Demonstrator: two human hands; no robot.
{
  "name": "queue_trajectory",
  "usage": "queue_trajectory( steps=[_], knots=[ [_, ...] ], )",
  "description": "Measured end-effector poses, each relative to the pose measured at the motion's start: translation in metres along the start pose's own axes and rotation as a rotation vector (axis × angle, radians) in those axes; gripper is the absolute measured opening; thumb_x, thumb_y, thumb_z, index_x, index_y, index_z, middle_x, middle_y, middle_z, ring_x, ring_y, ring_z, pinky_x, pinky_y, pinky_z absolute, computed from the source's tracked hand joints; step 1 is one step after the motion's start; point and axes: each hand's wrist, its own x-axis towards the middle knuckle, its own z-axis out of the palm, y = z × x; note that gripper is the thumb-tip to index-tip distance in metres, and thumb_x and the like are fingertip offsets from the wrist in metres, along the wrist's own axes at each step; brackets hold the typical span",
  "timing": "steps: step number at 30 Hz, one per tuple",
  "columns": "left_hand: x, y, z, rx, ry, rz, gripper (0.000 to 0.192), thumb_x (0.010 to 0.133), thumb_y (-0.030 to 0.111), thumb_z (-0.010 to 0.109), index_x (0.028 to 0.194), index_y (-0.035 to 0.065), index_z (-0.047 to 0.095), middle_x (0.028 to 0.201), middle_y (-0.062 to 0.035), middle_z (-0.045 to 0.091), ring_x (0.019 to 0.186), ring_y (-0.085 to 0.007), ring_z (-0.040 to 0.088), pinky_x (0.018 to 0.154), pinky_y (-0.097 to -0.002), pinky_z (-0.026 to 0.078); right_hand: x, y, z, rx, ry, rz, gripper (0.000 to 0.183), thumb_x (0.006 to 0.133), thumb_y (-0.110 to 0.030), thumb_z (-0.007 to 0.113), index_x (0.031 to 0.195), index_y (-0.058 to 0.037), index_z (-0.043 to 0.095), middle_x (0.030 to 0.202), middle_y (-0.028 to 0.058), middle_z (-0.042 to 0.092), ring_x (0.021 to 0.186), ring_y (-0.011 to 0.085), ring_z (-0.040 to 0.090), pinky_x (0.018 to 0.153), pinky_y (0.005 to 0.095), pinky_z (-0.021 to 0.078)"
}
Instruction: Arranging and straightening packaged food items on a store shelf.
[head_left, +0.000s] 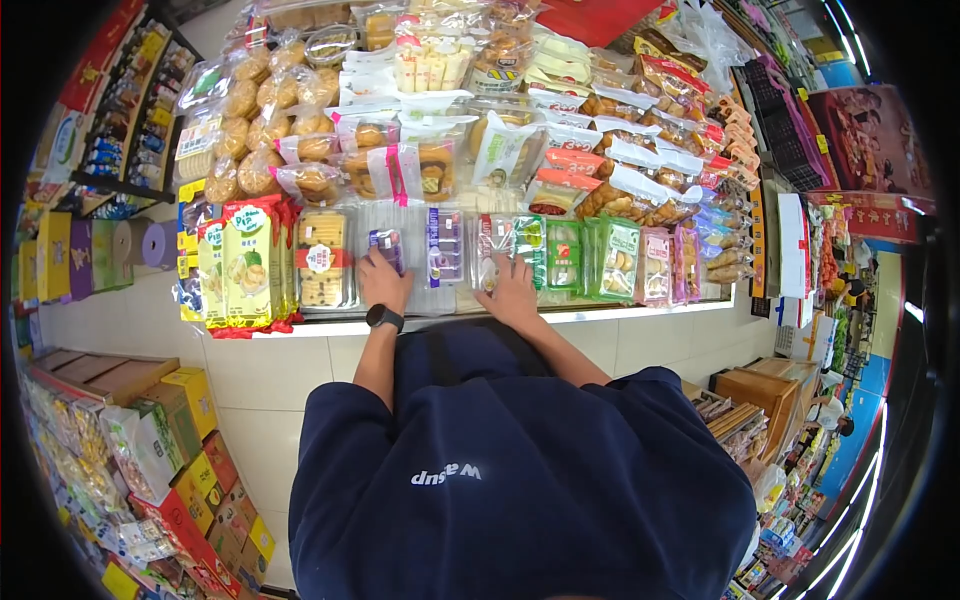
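My left hand (385, 279), with a dark watch on its wrist, rests on a clear plastic pack with a purple label (386, 244). Its thumb is spread to the right. My right hand (511, 289) lies with fingers apart on a clear pack with a dark red label (495, 236), beside a green-labelled pack (534, 232). Between the hands stands another purple-labelled pack (445, 244). To the left of my left hand is a clear tray of pale, dark-specked pastries (322, 259) with a red band. Fingers hide parts of the packs under them.
Bagged round buns (259, 131) and wrapped breads (420, 172) cover the display behind. Yellow-green snack bags (247, 255) stand at its left front corner. A lit white edge (577, 316) borders the front. Stacked cartons (202, 480) are at lower left; a person (830, 412) is far right.
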Motion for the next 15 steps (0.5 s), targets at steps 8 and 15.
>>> queue_trajectory(
  steps=[8, 15],
  knots=[
    [-0.001, 0.078, 0.008, -0.208, -0.121, 0.189, 0.085, 0.071, 0.026, 0.080, 0.137, -0.0013, 0.035, 0.131, -0.0293, 0.043, 0.116, -0.0454, 0.049, 0.089, -0.0493, 0.051, -0.001, -0.003, -0.002, 0.031, 0.014, -0.010, 0.087, 0.071, -0.039, 0.079, 0.141, -0.0125, 0.036, 0.139, 0.0290, 0.032, 0.126, 0.0459, 0.037, 0.099, 0.0565, 0.0399],
    [-0.011, 0.066, 0.021, -0.166, -0.227, 0.291, 0.102, 0.072, 0.031, 0.081, 0.149, 0.0017, 0.021, 0.141, -0.0361, 0.033, 0.119, -0.0499, 0.048, 0.093, -0.0501, 0.049, -0.002, 0.000, 0.002, 0.016, 0.060, -0.044, 0.087, 0.071, -0.040, 0.079, 0.141, -0.0124, 0.036, 0.135, 0.0278, 0.034, 0.123, 0.0458, 0.039, 0.097, 0.0552, 0.0416]
  ],
)
